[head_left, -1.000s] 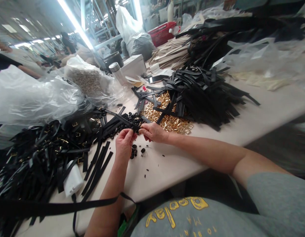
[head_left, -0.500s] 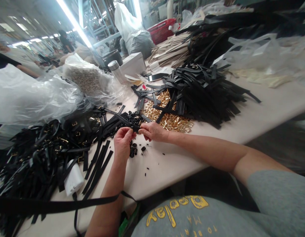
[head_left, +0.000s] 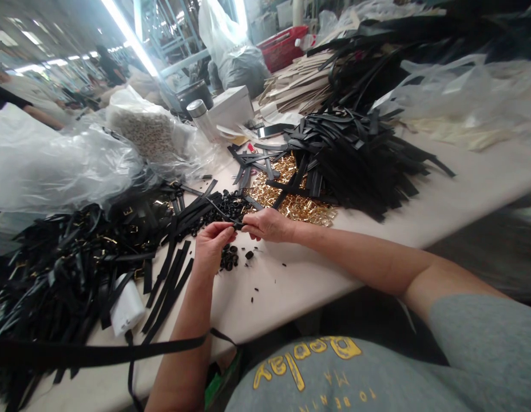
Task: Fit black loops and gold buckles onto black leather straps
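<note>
A narrow black strap (head_left: 220,213) runs into my hands above the table. My right hand (head_left: 268,226) is closed around it, fingers curled. Right beside it, my left hand (head_left: 214,240) pinches the strap's end between thumb and forefinger; the exact contact is partly hidden. Small black loops (head_left: 229,257) lie on the table just below the hands, and a larger heap of black loops (head_left: 226,203) sits behind them. Gold buckles (head_left: 310,210) are piled past my right hand, with several black straps across them.
Finished-looking black straps with gold buckles (head_left: 94,246) are heaped at left, near a white device (head_left: 127,306) with a cable. A big stack of black straps (head_left: 360,166) lies at right. Behind stand a metal-capped bottle (head_left: 201,117), a phone (head_left: 274,131) and plastic bags (head_left: 59,160).
Both hands stay together on the strap, with a slight shift of the fingers. The strap behind them now looks thinner, as if turned edge-on. The whole view has moved a little.
</note>
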`<state>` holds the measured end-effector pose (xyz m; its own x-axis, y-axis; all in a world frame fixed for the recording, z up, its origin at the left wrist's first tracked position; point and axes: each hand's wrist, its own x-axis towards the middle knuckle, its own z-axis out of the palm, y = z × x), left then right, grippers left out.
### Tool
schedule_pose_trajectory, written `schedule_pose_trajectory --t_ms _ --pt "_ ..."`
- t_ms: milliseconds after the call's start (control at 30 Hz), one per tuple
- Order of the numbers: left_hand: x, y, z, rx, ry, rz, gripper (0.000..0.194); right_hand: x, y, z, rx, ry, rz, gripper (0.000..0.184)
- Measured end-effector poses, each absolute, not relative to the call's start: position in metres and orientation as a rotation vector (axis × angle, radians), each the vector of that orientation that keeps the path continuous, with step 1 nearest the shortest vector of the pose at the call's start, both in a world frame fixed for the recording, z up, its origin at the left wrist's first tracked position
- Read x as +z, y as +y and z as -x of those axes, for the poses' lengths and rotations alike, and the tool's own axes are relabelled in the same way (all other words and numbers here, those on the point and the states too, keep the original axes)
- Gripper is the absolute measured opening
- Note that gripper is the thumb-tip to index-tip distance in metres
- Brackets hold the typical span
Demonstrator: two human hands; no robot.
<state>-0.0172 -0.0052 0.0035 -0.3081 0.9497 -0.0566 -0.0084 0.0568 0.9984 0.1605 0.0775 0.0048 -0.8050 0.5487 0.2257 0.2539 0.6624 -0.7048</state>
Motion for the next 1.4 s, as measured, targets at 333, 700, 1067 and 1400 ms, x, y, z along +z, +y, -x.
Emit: schedule_pose_trajectory --t_ms 333,700,1067,1400 --pt "0.005 -0.008 0.013 1.311 1.830 -1.787 0.017 0.001 0.076 -0.157 0.982 -2.505 0.678 0.026" --pt "0.004 -0.002 0.006 1.461 1.508 -1.073 0.027 -0.001 0.073 -0.157 1.353 -2.229 0.617 0.023" --pt "0.003 0.000 0.008 1.452 1.419 -0.806 0.041 0.010 0.077 -0.161 1.124 -2.510 0.676 0.023" --pt "0.002 0.000 0.013 1.432 1.381 -0.779 0.041 0.017 0.077 -0.164 0.887 -2.581 0.768 0.023"
